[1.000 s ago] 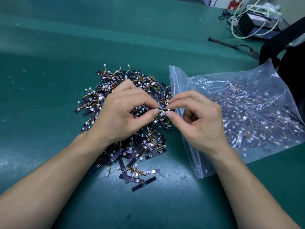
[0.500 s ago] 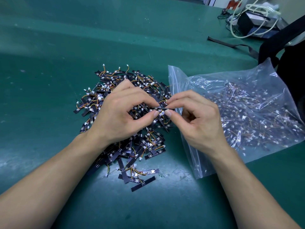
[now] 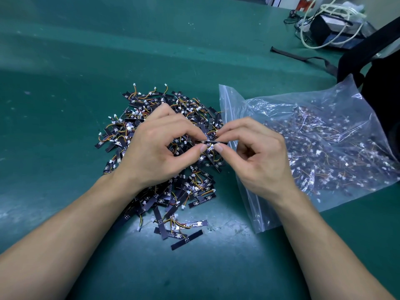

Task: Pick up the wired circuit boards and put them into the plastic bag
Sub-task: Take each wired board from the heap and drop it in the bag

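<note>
A heap of small black circuit boards (image 3: 151, 105) with orange and yellow wires and white plugs lies on the green table (image 3: 65, 61). Above the heap, my left hand (image 3: 155, 148) and my right hand (image 3: 257, 156) both pinch one thin black wired circuit board (image 3: 207, 142) between thumb and fingers, one hand at each end. To the right lies a clear plastic zip bag (image 3: 324, 137) holding several such boards, its open mouth facing the heap, just behind my right hand.
A few loose boards (image 3: 187, 239) lie near the front of the heap. At the back right are a dark strap (image 3: 303, 58), a black bag (image 3: 381, 87) and a box with coiled white cable (image 3: 333, 24).
Both hands stay pinched on the same board above the heap, with only slight finger shifts. The view has drifted a little.
</note>
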`<control>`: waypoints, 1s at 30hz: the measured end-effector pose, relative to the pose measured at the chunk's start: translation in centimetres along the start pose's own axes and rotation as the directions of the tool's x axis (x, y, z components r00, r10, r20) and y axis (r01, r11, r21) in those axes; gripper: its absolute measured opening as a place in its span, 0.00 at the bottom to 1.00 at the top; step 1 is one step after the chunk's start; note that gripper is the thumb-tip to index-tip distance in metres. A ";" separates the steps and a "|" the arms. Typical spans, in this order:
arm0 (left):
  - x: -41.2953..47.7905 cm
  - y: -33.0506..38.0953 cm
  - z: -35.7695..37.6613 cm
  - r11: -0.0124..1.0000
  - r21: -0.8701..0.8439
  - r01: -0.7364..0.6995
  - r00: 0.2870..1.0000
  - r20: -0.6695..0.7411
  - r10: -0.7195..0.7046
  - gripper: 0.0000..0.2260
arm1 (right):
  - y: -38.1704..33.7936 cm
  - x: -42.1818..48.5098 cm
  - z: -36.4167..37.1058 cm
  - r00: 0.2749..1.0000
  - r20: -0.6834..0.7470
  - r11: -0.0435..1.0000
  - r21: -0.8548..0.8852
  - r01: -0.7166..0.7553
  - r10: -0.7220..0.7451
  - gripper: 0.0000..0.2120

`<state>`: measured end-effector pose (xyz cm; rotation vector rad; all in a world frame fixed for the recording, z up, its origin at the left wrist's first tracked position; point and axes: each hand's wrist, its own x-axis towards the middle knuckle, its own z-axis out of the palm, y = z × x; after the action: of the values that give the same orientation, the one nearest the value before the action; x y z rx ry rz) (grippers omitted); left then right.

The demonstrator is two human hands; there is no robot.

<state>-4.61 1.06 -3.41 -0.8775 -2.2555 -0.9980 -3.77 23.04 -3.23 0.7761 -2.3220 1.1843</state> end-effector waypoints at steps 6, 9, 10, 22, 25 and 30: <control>0.0 0.0 0.0 1.000 0.001 0.006 1.000 0.008 -0.006 0.04 | -0.1 0.0 0.0 1.000 -0.004 1.000 0.002 -0.007 0.007 0.02; 0.0 0.0 0.0 1.000 0.011 0.002 1.000 0.000 -0.002 0.03 | -0.3 -0.1 -0.1 0.999 -0.017 0.999 -0.008 -0.031 0.031 0.06; 0.0 0.0 0.0 1.000 0.013 0.000 1.000 -0.003 0.000 0.03 | -0.3 -0.1 -0.2 0.999 -0.019 0.999 -0.012 -0.039 0.038 0.07; 0.0 0.1 0.0 1.000 0.007 0.010 1.000 0.007 -0.011 0.03 | -0.1 0.0 0.0 1.000 -0.013 1.000 -0.007 0.000 0.000 0.01; 0.0 0.1 0.0 1.000 0.002 0.013 1.000 0.009 -0.013 0.04 | -0.1 0.1 0.0 1.000 -0.012 1.000 -0.010 0.011 -0.011 0.01; 0.0 0.1 0.0 1.000 0.008 0.014 1.000 0.009 -0.014 0.03 | -0.2 0.0 0.0 1.000 -0.019 1.000 0.002 -0.011 0.011 0.02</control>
<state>-4.55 1.13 -3.37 -0.8652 -2.2745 -0.9921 -3.60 22.89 -3.12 0.7501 -2.3125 1.1940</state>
